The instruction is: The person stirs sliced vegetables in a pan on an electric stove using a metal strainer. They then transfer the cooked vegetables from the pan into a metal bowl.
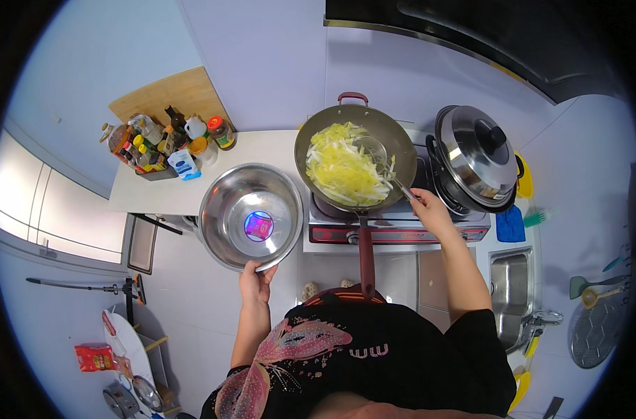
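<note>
My left hand (256, 282) grips the near rim of a wide stainless steel basin (229, 235), which holds no food and has a round coloured sticker on its bottom. The basin is tilted slightly towards me, left of the stove. In my right hand (431, 209) is the handle of a wire skimmer (373, 149). Its mesh head rests inside a large wok (402, 141), at the right side of a heap of shredded pale-green cabbage (344, 167). The wok sits over the left burner, its long dark-red handle (367, 256) pointing at me.
A lidded pot (475, 157) stands on the right part of the gas stove (328, 234). Several sauce bottles (150, 141) and jars crowd the counter (260, 144) at the left, before a wooden board (166, 99). A sink (510, 293) is at the right. A range hood (454, 31) hangs above.
</note>
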`<act>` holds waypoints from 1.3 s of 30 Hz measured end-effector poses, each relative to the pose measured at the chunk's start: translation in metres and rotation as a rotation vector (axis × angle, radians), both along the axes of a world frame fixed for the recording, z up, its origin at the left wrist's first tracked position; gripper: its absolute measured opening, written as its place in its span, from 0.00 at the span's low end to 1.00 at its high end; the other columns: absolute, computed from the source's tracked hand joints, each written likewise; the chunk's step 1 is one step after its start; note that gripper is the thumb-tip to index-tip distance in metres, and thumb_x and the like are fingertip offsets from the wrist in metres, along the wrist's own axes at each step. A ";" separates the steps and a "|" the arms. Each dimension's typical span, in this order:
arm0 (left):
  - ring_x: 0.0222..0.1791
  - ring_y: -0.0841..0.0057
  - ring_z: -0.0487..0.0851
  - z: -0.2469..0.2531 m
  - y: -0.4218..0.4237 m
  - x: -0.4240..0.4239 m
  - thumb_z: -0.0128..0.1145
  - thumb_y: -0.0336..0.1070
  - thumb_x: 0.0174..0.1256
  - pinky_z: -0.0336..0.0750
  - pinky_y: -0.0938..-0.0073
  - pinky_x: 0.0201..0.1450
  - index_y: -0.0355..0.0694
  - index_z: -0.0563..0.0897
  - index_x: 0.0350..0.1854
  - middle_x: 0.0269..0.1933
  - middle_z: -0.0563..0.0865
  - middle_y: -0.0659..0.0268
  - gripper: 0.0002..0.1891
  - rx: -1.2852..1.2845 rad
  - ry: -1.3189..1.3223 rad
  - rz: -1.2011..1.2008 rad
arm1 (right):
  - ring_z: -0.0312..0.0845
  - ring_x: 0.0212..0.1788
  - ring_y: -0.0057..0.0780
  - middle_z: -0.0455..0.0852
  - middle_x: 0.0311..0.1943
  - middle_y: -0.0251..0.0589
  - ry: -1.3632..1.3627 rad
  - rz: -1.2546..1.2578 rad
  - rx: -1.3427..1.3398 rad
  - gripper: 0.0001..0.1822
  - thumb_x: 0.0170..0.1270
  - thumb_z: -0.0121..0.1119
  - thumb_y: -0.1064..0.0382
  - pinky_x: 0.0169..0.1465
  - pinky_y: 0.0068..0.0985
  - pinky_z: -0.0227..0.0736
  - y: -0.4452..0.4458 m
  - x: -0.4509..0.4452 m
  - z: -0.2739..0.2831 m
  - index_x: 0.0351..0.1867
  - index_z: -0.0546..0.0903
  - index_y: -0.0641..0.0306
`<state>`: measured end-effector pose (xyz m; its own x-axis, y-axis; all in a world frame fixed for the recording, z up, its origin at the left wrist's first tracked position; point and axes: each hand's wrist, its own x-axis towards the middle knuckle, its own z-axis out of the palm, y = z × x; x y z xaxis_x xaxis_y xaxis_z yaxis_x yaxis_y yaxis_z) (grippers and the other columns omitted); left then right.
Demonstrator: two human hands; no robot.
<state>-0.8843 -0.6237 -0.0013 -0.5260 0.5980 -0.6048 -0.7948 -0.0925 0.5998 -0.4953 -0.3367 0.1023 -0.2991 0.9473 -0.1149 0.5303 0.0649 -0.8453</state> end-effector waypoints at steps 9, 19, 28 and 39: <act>0.42 0.54 0.91 0.000 0.001 0.000 0.54 0.26 0.64 0.93 0.60 0.44 0.25 0.73 0.60 0.52 0.86 0.50 0.22 0.008 -0.009 0.020 | 0.86 0.54 0.48 0.89 0.53 0.47 -0.278 0.191 0.356 0.21 0.72 0.63 0.59 0.55 0.37 0.79 -0.032 -0.017 0.058 0.65 0.82 0.54; 0.42 0.55 0.92 0.002 0.001 -0.001 0.54 0.26 0.64 0.93 0.60 0.45 0.25 0.75 0.58 0.51 0.87 0.50 0.20 -0.002 -0.014 0.022 | 0.84 0.56 0.48 0.88 0.55 0.47 -0.344 -0.054 0.618 0.23 0.73 0.60 0.57 0.56 0.39 0.79 0.046 -0.022 0.015 0.68 0.79 0.50; 0.43 0.55 0.92 -0.001 -0.002 -0.001 0.54 0.25 0.64 0.94 0.59 0.45 0.24 0.75 0.58 0.50 0.87 0.50 0.20 0.004 -0.006 0.059 | 0.84 0.59 0.48 0.87 0.58 0.50 -0.128 0.161 0.350 0.22 0.73 0.64 0.58 0.62 0.35 0.77 0.067 -0.033 -0.006 0.66 0.81 0.54; 0.43 0.55 0.91 0.003 0.002 0.002 0.54 0.25 0.64 0.93 0.59 0.44 0.24 0.74 0.56 0.50 0.86 0.51 0.19 0.003 -0.032 0.041 | 0.84 0.50 0.45 0.87 0.49 0.44 -0.292 0.373 0.385 0.22 0.71 0.64 0.60 0.53 0.34 0.78 0.001 0.012 0.079 0.66 0.83 0.49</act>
<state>-0.8824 -0.6212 0.0012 -0.5303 0.5784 -0.6198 -0.8091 -0.1270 0.5738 -0.4834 -0.3356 0.1812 -0.6262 0.7747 0.0882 0.6195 0.5630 -0.5470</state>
